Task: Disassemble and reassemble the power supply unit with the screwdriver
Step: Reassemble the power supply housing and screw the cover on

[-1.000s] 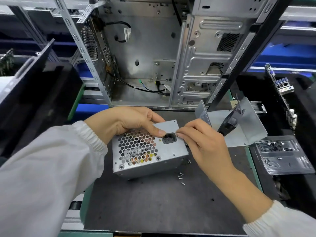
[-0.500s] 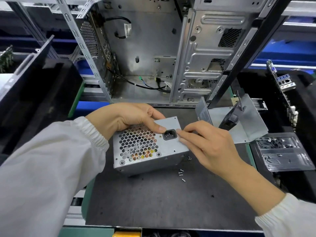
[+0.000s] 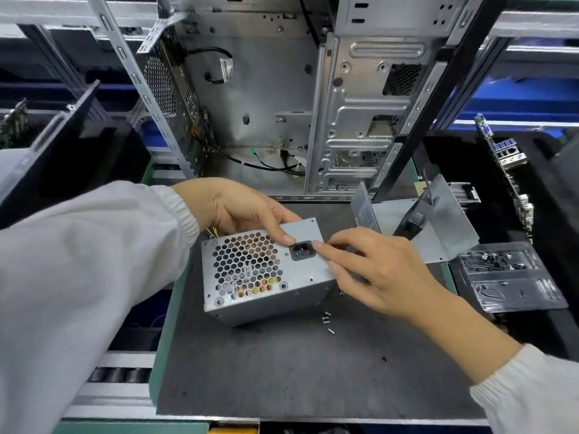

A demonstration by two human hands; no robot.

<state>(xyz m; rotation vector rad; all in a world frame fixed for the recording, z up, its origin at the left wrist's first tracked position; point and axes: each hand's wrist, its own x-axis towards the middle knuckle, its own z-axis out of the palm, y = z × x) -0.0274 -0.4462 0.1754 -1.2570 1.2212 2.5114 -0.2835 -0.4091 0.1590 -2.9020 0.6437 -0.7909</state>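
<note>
From my seat I see, at the far left, a black flat panel [image 3: 47,158] leaning on edge beside the dark grey work mat [image 3: 282,371]. My left hand [image 3: 238,211], in a white sleeve with an elastic cuff, reaches in from the left and rests over the far top edge of the grey metal box-shaped power supply unit [image 3: 300,277], its fingers curled round that edge and its thumb pressed flat on the face just left of the black power socket [image 3: 302,250]. The unit stands on the mat near its middle, tilted a little, its honeycomb vent grille [image 3: 247,267] facing up at me, with yellow and copper parts showing through the holes and a few coloured wires at its back left corner. Behind it stands the open silver steel computer case [image 3: 282,104], with black cables lying on its floor. My right hand [image 3: 379,274] comes from the lower right; its forefinger lies straight with the tip touching the socket's right edge, the other fingers loosely bent against the unit's right side, holding nothing that I can make out. Several small silver screws [image 3: 327,321] lie on the mat just below the unit's right corner. Further right a bent grey sheet-metal cover [image 3: 451,220] stands behind a clear plastic tray [image 3: 507,277] of small dark parts.
</note>
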